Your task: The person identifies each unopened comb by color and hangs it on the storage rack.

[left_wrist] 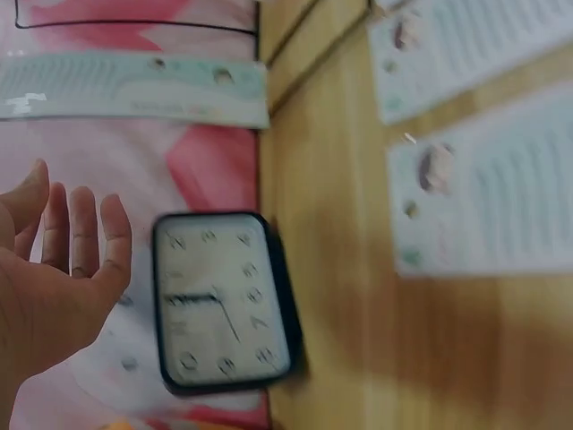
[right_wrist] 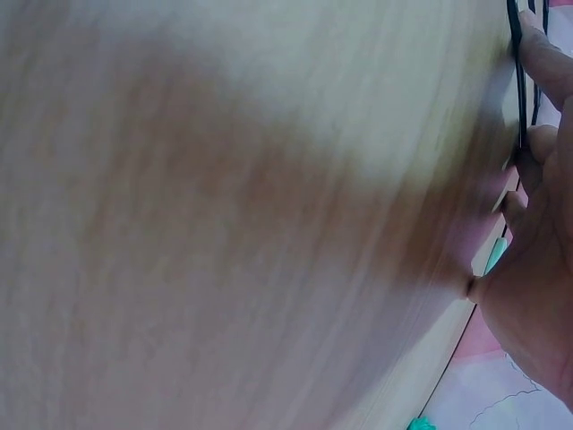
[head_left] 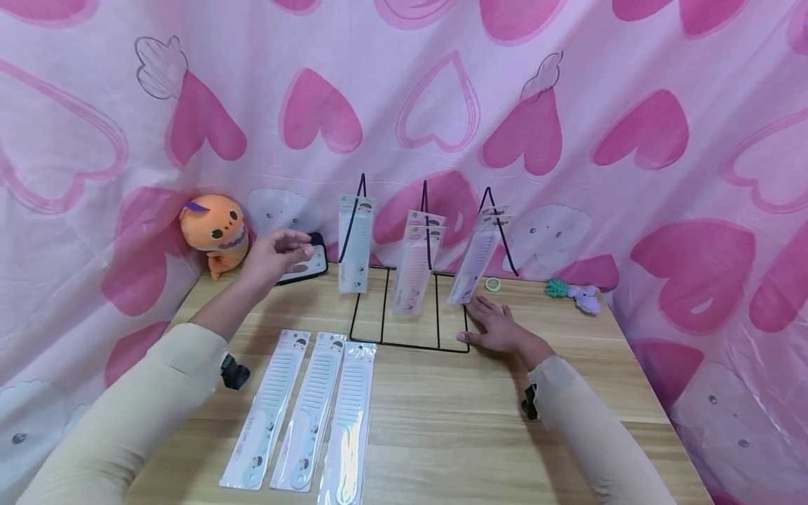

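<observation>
My left hand (head_left: pixel 278 256) is raised in front of a dark-framed clock (left_wrist: pixel 219 300), fingers loosely bent and holding nothing. To its right stands a black wire rack (head_left: pixel 410 344) with three upright hooks. A packaged pale green comb (head_left: pixel 356 249) hangs on the left hook, packaged pink combs (head_left: pixel 413 273) on the middle one, and packaged purple combs (head_left: pixel 475 263) on the right one. My right hand (head_left: pixel 495 330) rests on the table beside the rack's right base wire, with fingers spread and the thumb at the wire. Three packaged pale combs (head_left: pixel 309 414) lie side by side at front left.
On the wooden table (head_left: pixel 454 421), an orange plush toy (head_left: pixel 217 228) sits at back left. A small green ring (head_left: pixel 492 284) lies behind my right hand. Green and purple small items (head_left: pixel 583 298) lie at back right. A pink heart-patterned curtain (head_left: pixel 322 109) hangs behind.
</observation>
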The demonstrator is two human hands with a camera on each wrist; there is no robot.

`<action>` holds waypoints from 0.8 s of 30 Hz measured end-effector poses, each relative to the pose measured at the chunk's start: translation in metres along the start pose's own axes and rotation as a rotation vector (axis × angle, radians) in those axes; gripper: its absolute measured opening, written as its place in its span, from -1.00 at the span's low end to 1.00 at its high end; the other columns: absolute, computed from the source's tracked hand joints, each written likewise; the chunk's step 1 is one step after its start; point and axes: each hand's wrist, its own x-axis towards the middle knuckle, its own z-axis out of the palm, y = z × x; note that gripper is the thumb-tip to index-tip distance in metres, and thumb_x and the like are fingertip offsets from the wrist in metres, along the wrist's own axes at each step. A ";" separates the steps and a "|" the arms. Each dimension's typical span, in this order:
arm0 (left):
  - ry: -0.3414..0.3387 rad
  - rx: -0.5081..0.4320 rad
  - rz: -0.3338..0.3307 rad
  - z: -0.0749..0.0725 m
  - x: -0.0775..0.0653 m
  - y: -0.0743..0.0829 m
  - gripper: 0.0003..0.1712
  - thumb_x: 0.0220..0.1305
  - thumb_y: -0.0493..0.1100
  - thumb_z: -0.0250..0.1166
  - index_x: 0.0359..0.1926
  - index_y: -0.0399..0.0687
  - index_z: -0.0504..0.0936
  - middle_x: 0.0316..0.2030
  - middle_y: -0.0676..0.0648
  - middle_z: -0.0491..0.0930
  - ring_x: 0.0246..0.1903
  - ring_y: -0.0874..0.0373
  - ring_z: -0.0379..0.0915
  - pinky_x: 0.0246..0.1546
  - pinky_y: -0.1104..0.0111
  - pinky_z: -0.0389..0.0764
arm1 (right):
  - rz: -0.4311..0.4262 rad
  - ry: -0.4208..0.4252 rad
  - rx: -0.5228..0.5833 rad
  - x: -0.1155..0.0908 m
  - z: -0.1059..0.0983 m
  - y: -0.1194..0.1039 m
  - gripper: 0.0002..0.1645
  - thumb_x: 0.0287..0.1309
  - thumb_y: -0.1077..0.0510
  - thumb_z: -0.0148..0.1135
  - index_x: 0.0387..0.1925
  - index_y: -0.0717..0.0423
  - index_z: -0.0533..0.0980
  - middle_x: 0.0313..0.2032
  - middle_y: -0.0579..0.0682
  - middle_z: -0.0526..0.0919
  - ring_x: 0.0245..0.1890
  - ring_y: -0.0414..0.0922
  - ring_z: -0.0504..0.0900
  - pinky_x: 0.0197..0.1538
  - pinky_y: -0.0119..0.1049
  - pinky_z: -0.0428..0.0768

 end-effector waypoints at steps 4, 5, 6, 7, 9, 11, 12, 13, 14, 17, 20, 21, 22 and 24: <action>-0.060 0.094 -0.052 -0.008 -0.007 -0.019 -0.54 0.59 -0.12 0.41 0.37 -0.15 0.57 0.24 -0.22 0.61 0.16 -0.06 0.63 0.25 0.10 0.82 | -0.001 -0.001 0.006 -0.001 0.000 -0.001 0.21 0.51 -0.45 0.23 0.79 0.04 -0.07 0.81 0.14 -0.15 0.82 0.23 -0.28 0.71 0.55 -0.42; -0.081 0.121 -0.059 -0.010 -0.010 -0.023 -0.54 0.59 -0.13 0.41 0.37 -0.15 0.58 0.24 -0.23 0.61 0.16 -0.09 0.64 0.23 0.11 0.83 | 0.000 -0.001 0.005 -0.001 0.000 -0.001 0.21 0.51 -0.45 0.23 0.80 0.04 -0.07 0.81 0.14 -0.15 0.82 0.23 -0.28 0.71 0.55 -0.42; -0.100 0.149 -0.062 -0.012 -0.012 -0.027 -0.55 0.59 -0.13 0.41 0.36 -0.16 0.59 0.23 -0.24 0.61 0.15 -0.09 0.64 0.21 0.13 0.84 | 0.000 -0.001 0.007 -0.001 0.000 -0.001 0.21 0.52 -0.44 0.23 0.80 0.04 -0.07 0.81 0.14 -0.15 0.82 0.23 -0.28 0.70 0.55 -0.42; -0.118 0.174 -0.057 -0.013 -0.015 -0.031 -0.56 0.58 -0.14 0.41 0.35 -0.17 0.60 0.22 -0.25 0.62 0.13 -0.09 0.64 0.19 0.14 0.85 | 0.002 -0.001 0.007 -0.002 0.000 -0.001 0.20 0.52 -0.44 0.23 0.80 0.04 -0.07 0.81 0.14 -0.15 0.82 0.24 -0.28 0.71 0.55 -0.42; -0.139 0.236 -0.050 -0.016 -0.019 -0.038 -0.58 0.57 -0.11 0.44 0.30 -0.16 0.64 0.20 -0.24 0.63 0.09 -0.06 0.63 0.13 0.19 0.86 | 0.005 0.001 0.006 -0.002 -0.001 -0.001 0.20 0.52 -0.43 0.24 0.80 0.05 -0.07 0.81 0.15 -0.14 0.82 0.24 -0.28 0.71 0.55 -0.42; -0.147 0.283 -0.052 -0.019 -0.021 -0.045 -0.59 0.55 -0.09 0.45 0.27 -0.17 0.65 0.17 -0.23 0.65 0.08 -0.06 0.60 0.07 0.23 0.84 | 0.009 0.001 0.004 -0.002 -0.001 -0.001 0.20 0.52 -0.42 0.24 0.80 0.05 -0.07 0.81 0.16 -0.14 0.82 0.24 -0.28 0.71 0.54 -0.42; -0.148 0.304 -0.049 -0.020 -0.022 -0.048 -0.60 0.55 -0.11 0.46 0.26 -0.20 0.66 0.16 -0.23 0.65 0.07 -0.05 0.59 0.03 0.25 0.82 | 0.009 0.000 0.005 -0.002 -0.001 -0.001 0.20 0.52 -0.43 0.24 0.80 0.06 -0.06 0.81 0.17 -0.14 0.82 0.24 -0.28 0.71 0.54 -0.43; -0.154 0.326 -0.043 -0.021 -0.023 -0.051 -0.60 0.55 -0.14 0.45 0.26 -0.22 0.66 0.14 -0.24 0.66 0.07 -0.06 0.58 0.00 0.28 0.79 | 0.009 0.000 0.004 -0.002 -0.001 -0.001 0.20 0.52 -0.43 0.24 0.80 0.06 -0.06 0.81 0.16 -0.14 0.82 0.24 -0.28 0.71 0.54 -0.43; -0.161 0.358 -0.038 -0.022 -0.024 -0.054 -0.61 0.55 -0.15 0.45 0.25 -0.23 0.67 0.13 -0.24 0.68 0.08 -0.07 0.58 -0.04 0.32 0.75 | 0.008 -0.001 0.005 -0.002 -0.001 -0.001 0.20 0.52 -0.43 0.24 0.79 0.06 -0.06 0.81 0.16 -0.14 0.82 0.24 -0.28 0.71 0.54 -0.43; -0.197 0.456 -0.040 -0.026 -0.026 -0.061 -0.64 0.55 -0.17 0.43 0.23 -0.24 0.67 0.09 -0.24 0.70 0.07 -0.10 0.59 -0.08 0.32 0.71 | 0.003 -0.002 0.003 -0.001 0.000 0.000 0.20 0.52 -0.43 0.24 0.79 0.08 -0.05 0.81 0.17 -0.14 0.82 0.24 -0.28 0.71 0.55 -0.42; -0.243 0.601 -0.033 -0.027 -0.028 -0.066 -0.63 0.52 -0.09 0.47 0.19 -0.19 0.70 0.05 -0.20 0.72 0.03 -0.08 0.59 -0.05 0.26 0.68 | 0.001 -0.002 0.001 -0.001 0.000 0.000 0.20 0.52 -0.44 0.23 0.79 0.08 -0.04 0.81 0.17 -0.14 0.82 0.23 -0.28 0.71 0.55 -0.41; -0.256 0.636 -0.039 -0.027 -0.029 -0.067 -0.61 0.49 -0.07 0.49 0.18 -0.18 0.71 0.04 -0.18 0.72 0.00 -0.07 0.59 -0.03 0.23 0.69 | 0.001 -0.002 0.000 -0.001 0.001 0.000 0.20 0.52 -0.44 0.23 0.79 0.08 -0.04 0.81 0.17 -0.14 0.82 0.23 -0.28 0.70 0.56 -0.41; -0.271 0.668 -0.038 -0.027 -0.029 -0.067 -0.60 0.47 -0.06 0.51 0.17 -0.18 0.71 0.02 -0.18 0.73 -0.02 -0.06 0.59 -0.02 0.21 0.69 | 0.002 -0.003 0.000 0.000 0.001 0.000 0.20 0.52 -0.45 0.23 0.79 0.08 -0.04 0.81 0.16 -0.14 0.82 0.23 -0.28 0.71 0.55 -0.41; -0.298 0.716 -0.044 -0.027 -0.031 -0.067 -0.57 0.43 -0.05 0.55 0.16 -0.19 0.72 -0.03 -0.17 0.73 -0.07 -0.04 0.57 -0.04 0.19 0.66 | 0.004 -0.002 -0.001 0.000 0.001 0.000 0.21 0.51 -0.46 0.22 0.79 0.07 -0.04 0.81 0.15 -0.14 0.82 0.23 -0.28 0.71 0.55 -0.41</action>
